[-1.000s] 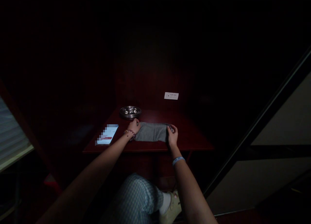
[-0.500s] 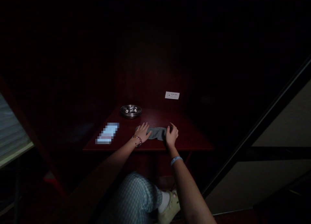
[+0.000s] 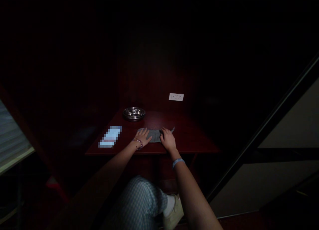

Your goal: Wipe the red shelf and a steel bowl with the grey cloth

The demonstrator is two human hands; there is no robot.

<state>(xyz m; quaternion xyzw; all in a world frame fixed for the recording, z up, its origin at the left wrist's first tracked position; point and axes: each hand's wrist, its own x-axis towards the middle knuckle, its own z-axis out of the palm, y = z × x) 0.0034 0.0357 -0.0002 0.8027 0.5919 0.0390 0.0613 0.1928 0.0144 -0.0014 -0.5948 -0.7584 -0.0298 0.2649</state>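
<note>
so both hands are flat on a small grey cloth (image 3: 155,135) lying folded on the dark red table (image 3: 194,140). left hand (image 3: 144,136) fingers spread open on its left end, right hand (image 3: 168,139) palm-down on the right end, neither gripping it. metal ashtray (image 3: 134,113) sits just behind

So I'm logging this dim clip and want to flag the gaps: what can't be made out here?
Head view only:
- Grey cloth: its ends lie under the left hand and right hand; how it is folded is unclear.
- Flat item left of the cloth: pixelated, unreadable.
- White plate on the back wall: markings too small.
- Metal dish: contents too dim.
- Surroundings of the table: lost in darkness.
</note>
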